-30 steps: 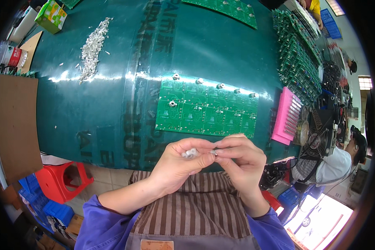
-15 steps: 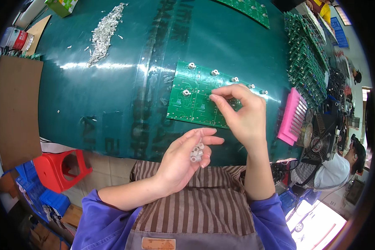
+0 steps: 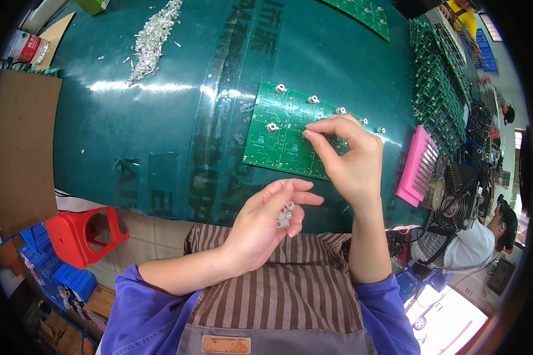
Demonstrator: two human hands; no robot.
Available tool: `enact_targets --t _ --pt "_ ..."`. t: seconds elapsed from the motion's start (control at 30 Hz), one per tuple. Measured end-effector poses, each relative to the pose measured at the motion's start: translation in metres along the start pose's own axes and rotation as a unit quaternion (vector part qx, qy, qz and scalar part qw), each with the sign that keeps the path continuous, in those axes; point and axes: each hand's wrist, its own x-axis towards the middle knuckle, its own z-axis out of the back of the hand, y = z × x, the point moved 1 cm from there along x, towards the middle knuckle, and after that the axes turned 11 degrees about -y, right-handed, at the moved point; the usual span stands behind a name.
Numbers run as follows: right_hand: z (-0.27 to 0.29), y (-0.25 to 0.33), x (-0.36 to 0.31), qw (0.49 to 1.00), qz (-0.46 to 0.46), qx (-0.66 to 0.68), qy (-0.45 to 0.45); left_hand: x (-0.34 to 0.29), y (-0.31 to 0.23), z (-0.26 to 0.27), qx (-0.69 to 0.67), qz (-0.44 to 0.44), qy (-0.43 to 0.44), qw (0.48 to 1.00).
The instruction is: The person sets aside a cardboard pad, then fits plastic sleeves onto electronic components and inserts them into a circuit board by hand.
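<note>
A green circuit board (image 3: 265,152) lies on the table in front of me, with a row of small white-grey cylindrical spacers (image 3: 313,99) standing along its far edge. One more spacer (image 3: 272,128) stands in the nearer row at the left. Over that nearer row, my right hand (image 3: 352,157) is pinched, thumb and forefinger together at the board's surface; whatever is between the fingertips is hidden. Palm up near the table's front edge, my left hand (image 3: 263,219) cradles several loose spacers (image 3: 285,215) in its curled fingers.
A heap of small clear pieces (image 3: 150,44) lies at the far left. Another green board (image 3: 364,15) is at the back. Stacked circuit boards (image 3: 438,83) and a pink foam block (image 3: 416,168) line the right side. A brown board (image 3: 23,151) and red stool (image 3: 83,236) are left.
The whole view has shifted slightly, with the board now a little farther right and up in the picture. My right hand keeps its pinch over the same part; the left still holds the spacers.
</note>
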Motion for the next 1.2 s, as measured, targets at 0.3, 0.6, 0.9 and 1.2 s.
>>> enact_targets --t 0.3,0.6,0.9,1.2 --pt "0.001 0.003 -0.003 1.0 -0.006 -0.004 -0.006 -0.002 -0.003 -0.005 0.017 0.013 -0.005 1.0" --pt "0.002 0.003 0.005 0.999 0.032 0.005 0.028 -0.003 -0.005 -0.007 0.035 0.023 -0.008 0.999" --pt "0.005 0.007 0.012 0.998 -0.014 -0.011 0.053 -0.002 -0.005 -0.008 0.028 0.026 -0.004 0.999" --pt "-0.005 0.004 -0.006 0.999 -0.004 0.003 -0.037 -0.002 -0.006 -0.007 0.026 0.027 -0.005 0.999"
